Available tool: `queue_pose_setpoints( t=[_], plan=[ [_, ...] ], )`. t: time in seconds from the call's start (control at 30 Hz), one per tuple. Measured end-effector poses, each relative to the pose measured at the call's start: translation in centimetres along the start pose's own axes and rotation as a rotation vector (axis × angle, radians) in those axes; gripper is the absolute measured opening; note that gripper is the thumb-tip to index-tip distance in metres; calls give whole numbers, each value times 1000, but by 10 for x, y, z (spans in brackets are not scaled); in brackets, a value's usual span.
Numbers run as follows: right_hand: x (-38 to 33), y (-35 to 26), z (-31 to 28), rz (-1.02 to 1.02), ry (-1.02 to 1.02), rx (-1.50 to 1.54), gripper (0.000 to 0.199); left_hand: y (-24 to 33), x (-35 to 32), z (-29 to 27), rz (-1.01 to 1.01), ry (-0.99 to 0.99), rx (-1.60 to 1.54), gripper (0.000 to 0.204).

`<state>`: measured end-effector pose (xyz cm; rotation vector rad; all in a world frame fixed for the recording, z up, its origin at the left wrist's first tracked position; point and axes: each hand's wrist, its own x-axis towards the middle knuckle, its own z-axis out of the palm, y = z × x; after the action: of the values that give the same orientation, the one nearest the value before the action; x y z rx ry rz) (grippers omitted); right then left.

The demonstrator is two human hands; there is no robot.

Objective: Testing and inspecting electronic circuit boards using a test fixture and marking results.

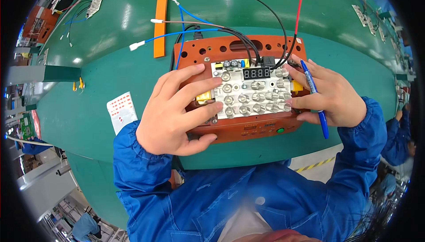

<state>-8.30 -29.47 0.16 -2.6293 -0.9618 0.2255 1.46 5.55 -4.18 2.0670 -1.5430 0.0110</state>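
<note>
Head view: a circuit board point(251, 90) with a four-digit display point(256, 73) is set on a reddish-brown fixture point(283, 46), between both hands.
The board appears already placed, on top of the fixture at the middle of the green counter point(95, 71); the display is seen unlit. The terminals of the blue lead point(188, 31) and black lead point(269, 14) are unattached, so no hookup of these seems made yet; the far end of the red lead point(301, 3) is out of view. By the left hand point(175, 109) nothing is clasped: its fingers are spread, fingertips laid on the board's left side. In the right hand's point(334, 94) grip a blue pen point(311, 82) is held, while the board's right edge is met by its fingertips; how firmly cannot be told.
</note>
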Motion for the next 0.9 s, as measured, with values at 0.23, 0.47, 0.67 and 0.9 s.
queue_pose_setpoints(
  t=[0.23,0.47,0.67,0.9],
  plan=[
    [3,-3,-5,9,-57,-66,43,3,5,-2,-34,-40,4,45],
    [-4,-10,0,53,22,62,39,14,-1,1,-38,55,82,46],
    [-17,8,61,144,752,578,17,9,-35,23,-73,190,129,97],
    [-2,36,108,229,1313,649,29,16,-6,0,-9,312,209,76]
  ],
)
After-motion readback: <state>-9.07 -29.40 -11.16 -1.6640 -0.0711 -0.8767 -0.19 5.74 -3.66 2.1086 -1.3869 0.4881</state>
